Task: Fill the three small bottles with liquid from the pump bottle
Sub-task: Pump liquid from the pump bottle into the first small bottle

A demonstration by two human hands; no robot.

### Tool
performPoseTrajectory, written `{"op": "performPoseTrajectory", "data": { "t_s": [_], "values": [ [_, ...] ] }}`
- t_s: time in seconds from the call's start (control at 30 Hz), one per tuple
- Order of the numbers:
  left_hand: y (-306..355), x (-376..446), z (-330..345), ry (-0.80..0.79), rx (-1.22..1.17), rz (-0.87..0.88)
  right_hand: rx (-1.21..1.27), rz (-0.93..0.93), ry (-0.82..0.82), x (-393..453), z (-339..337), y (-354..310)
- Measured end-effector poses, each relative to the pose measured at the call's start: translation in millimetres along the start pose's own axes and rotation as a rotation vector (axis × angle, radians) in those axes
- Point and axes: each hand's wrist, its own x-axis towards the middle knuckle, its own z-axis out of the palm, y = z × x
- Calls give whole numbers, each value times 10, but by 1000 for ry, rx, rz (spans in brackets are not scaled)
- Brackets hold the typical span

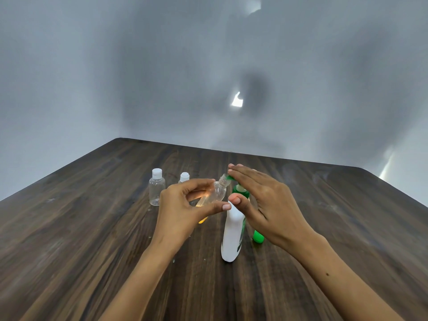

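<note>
Filling under way, first small bottle. Left hand (185, 205) grips the open bottle (214, 193), tilted, mouth at the pump spout (229, 177). Right hand (261, 198), fingers flat, rests on the pump bottle (231, 235) mid-desk (92, 228). Next: steady presses, mouth aligned. Count: three small bottles, two capped (157, 187) (184, 177) toward the far left edge; one pump bottle.

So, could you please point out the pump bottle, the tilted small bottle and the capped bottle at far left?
pump bottle (231, 237), head view, white body.
tilted small bottle (216, 193), head view, clear shoulder.
capped bottle (157, 189), head view, clear body.
</note>
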Motion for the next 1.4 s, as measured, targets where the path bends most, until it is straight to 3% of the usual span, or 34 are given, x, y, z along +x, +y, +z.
{"op": "performPoseTrajectory", "data": {
  "t_s": [1.4],
  "values": [
    [-38, 21, 10, -22, 8, -21, 24, 3, -23, -27, -25, 31]
  ]
}}
